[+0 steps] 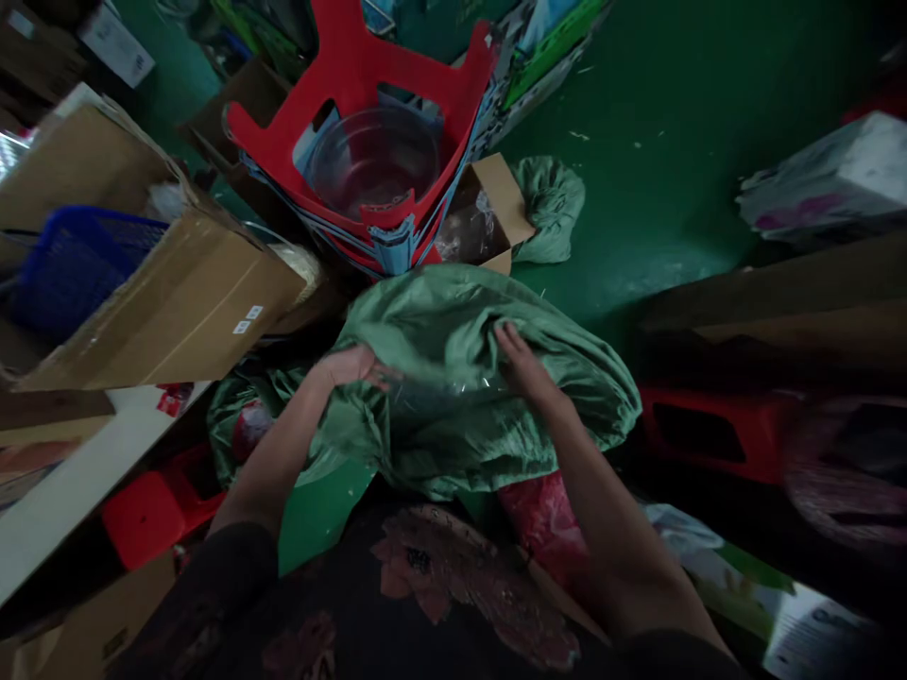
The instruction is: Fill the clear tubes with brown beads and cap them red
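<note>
A large green woven sack (460, 434) lies in front of my body, its mouth spread and something clear and shiny showing inside. My left hand (358, 366) is at the sack's left side, fingers apart and partly smeared by motion. On the right, my right hand (521, 359) touches a bunched fold of the sack; its fingers are stretched out, and the fingertips meet the cloth.
Stacked red plastic stools (389, 71) hold a clear round tub (375, 161) beyond the sack. At left, an open cardboard box (213, 283) contains a blue basket (92, 255). A small open carton (503, 203) stands beside another green sack (553, 208).
</note>
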Demonstrator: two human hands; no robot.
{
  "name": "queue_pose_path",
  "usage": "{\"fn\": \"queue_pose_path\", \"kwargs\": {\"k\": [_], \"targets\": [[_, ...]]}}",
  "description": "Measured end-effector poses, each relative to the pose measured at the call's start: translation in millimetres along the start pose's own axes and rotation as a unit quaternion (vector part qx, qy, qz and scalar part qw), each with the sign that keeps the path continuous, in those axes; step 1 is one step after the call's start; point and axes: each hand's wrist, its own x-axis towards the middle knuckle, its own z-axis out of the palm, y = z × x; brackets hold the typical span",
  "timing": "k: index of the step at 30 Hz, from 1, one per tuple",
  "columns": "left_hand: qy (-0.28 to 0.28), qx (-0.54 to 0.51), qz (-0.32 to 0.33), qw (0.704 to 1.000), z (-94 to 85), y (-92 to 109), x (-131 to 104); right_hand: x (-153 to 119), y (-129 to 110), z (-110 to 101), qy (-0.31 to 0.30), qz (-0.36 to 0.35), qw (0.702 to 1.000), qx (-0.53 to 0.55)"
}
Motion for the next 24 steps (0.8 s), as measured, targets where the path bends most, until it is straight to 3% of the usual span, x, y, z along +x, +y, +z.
{"fn": "queue_pose_path", "kwargs": {"k": [2,4,6,9,11,12,15,17,20,24], "targets": [[0.074,-0.053,0.029,0.995,-21.9,21,22,26,8,-8,0.075,0.037,0.996,-0.015],[0.148,-0.084,0.044,0.984,-30.1,25,31,45,17,-13,0.112,0.084,0.988,-0.065],[0.215,-0.055,0.072,0.972,-22.7,16,32,57,25,-15,0.114,0.106,0.981,-0.115],[0.275,0.149,0.133,0.941,-0.7,-11,35,70,37,-10,0.098,0.118,0.978,-0.138],[0.263,0.248,0.130,0.923,4.1,-24,46,79,46,-8,0.083,0.137,0.980,-0.115],[0.242,0.243,0.110,0.933,0.7,-27,55,85,51,-7,0.076,0.153,0.980,-0.098],[0.170,0.148,0.057,0.973,-28.3,-24,88,104,66,-8,0.063,0.224,0.971,-0.063],[0.144,0.099,0.041,0.984,-53.1,-16,111,119,75,-9,0.061,0.257,0.963,-0.057],[0.139,0.053,0.021,0.989,-79.2,-3,142,140,78,-10,0.059,0.276,0.958,-0.047],[0.180,0.034,-0.006,0.983,-86.9,7,177,144,55,-14,0.103,0.254,0.960,-0.063]]}}
